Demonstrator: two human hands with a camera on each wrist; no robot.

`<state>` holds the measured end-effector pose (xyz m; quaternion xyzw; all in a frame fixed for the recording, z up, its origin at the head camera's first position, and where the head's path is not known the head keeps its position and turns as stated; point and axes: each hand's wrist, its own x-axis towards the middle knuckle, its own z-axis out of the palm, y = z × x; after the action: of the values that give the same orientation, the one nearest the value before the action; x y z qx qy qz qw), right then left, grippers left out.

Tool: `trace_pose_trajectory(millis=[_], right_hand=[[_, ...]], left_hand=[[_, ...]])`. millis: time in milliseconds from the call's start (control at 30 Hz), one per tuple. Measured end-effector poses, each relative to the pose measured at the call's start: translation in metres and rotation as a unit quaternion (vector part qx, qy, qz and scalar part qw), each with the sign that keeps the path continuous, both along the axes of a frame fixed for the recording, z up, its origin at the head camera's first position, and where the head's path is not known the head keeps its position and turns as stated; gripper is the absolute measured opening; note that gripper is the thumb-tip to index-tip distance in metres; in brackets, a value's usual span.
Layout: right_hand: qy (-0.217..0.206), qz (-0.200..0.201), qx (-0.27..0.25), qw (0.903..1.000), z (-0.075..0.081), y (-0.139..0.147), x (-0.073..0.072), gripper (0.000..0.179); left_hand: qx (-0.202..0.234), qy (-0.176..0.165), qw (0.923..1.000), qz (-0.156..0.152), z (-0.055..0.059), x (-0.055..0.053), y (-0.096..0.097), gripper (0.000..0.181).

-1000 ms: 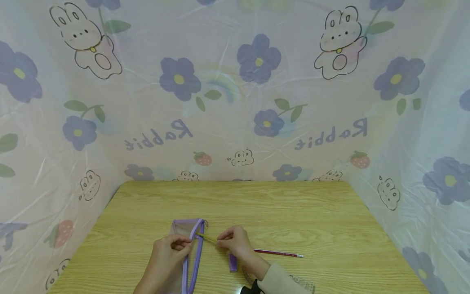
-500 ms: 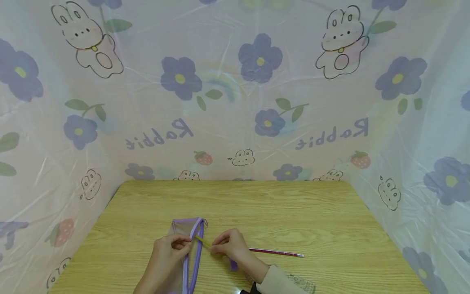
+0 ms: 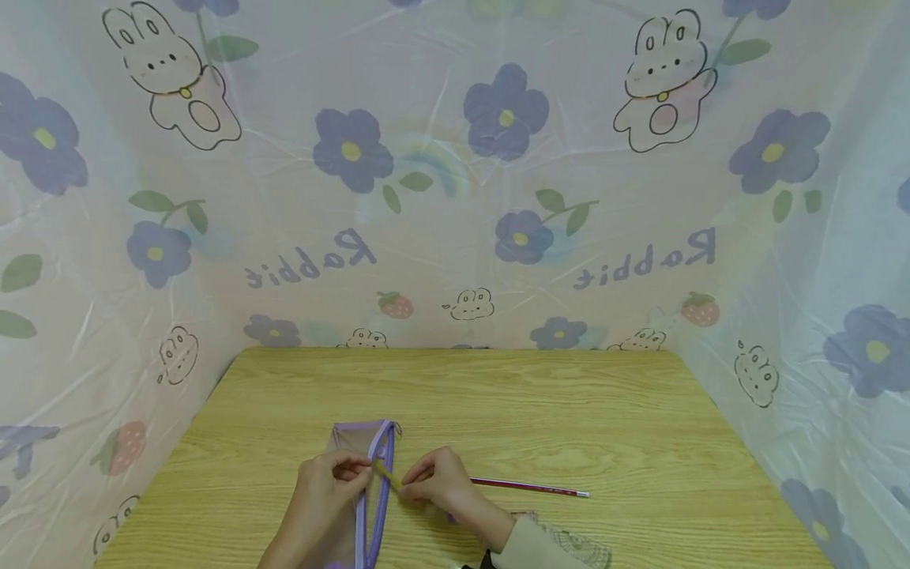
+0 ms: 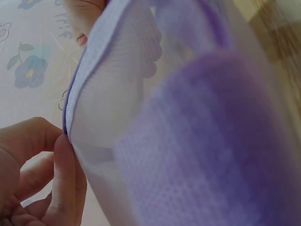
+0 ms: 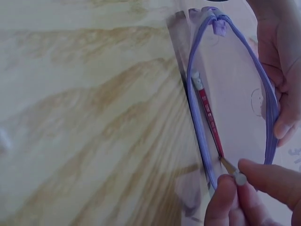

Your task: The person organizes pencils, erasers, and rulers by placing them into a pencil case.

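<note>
A see-through pencil case [image 3: 353, 436] with purple zipper edging lies on the table, its mouth unzipped. My left hand [image 3: 330, 484] pinches the zipper edge on the left; in the left wrist view its thumb and fingertips [image 4: 63, 146] meet on that edge. Between thumb and fingers my right hand [image 3: 442, 488] holds a yellow pencil [image 3: 388, 476], pointing up and left over the case's mouth. The right wrist view shows the pencil's pale round end [image 5: 240, 179] at the fingertips. Inside the mouth there, a red pencil [image 5: 210, 115] with a white eraser end shows.
Right of the right hand, a red pencil [image 3: 533, 487] lies on the wooden table [image 3: 569, 411]. A clear ruler [image 3: 583, 547] sits near the right sleeve [image 3: 543, 545]. A small purple object [image 3: 451, 518] is mostly hidden under the right hand. Patterned sheeting [image 3: 426, 197] surrounds the table.
My right hand has moved left and slightly nearer, bringing the yellow pencil with it toward the case's mouth. The small purple object has become more covered. My left hand keeps its place.
</note>
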<state>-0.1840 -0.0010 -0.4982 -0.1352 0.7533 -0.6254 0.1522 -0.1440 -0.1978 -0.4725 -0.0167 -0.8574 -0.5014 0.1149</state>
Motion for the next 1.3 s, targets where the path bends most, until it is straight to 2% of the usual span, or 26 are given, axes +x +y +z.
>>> trace_pose_trajectory(millis=[233, 533, 833, 1000, 1100, 1300], right_hand=[[-0.011, 0.004, -0.008, 0.9999, 0.003, -0.004, 0.006, 0.01], [-0.057, 0.004, -0.024, 0.9981, 0.001, -0.012, 0.012, 0.01], [-0.054, 0.009, -0.058, 0.9968, -0.001, -0.021, 0.015, 0.01], [-0.058, 0.013, -0.058, 0.9965, -0.004, -0.024, 0.017, 0.009], [-0.068, 0.036, -0.07, 0.9946, -0.005, -0.024, 0.018, 0.009], [-0.065, 0.135, -0.1, 0.9836, -0.006, -0.023, 0.019, 0.011]], left_hand=[[-0.001, 0.0, 1.0, -0.002, 0.001, 0.0, 0.0, 0.011], [-0.003, 0.004, 1.0, 0.004, -0.001, 0.0, -0.001, 0.012], [-0.005, 0.005, 1.0, 0.007, -0.003, 0.0, -0.002, 0.011], [-0.007, 0.01, 0.9999, 0.008, -0.003, -0.001, -0.002, 0.011], [-0.008, 0.012, 0.9999, 0.009, -0.003, 0.0, -0.002, 0.011], [-0.014, 0.024, 0.9995, 0.013, -0.003, 0.0, -0.002, 0.011]])
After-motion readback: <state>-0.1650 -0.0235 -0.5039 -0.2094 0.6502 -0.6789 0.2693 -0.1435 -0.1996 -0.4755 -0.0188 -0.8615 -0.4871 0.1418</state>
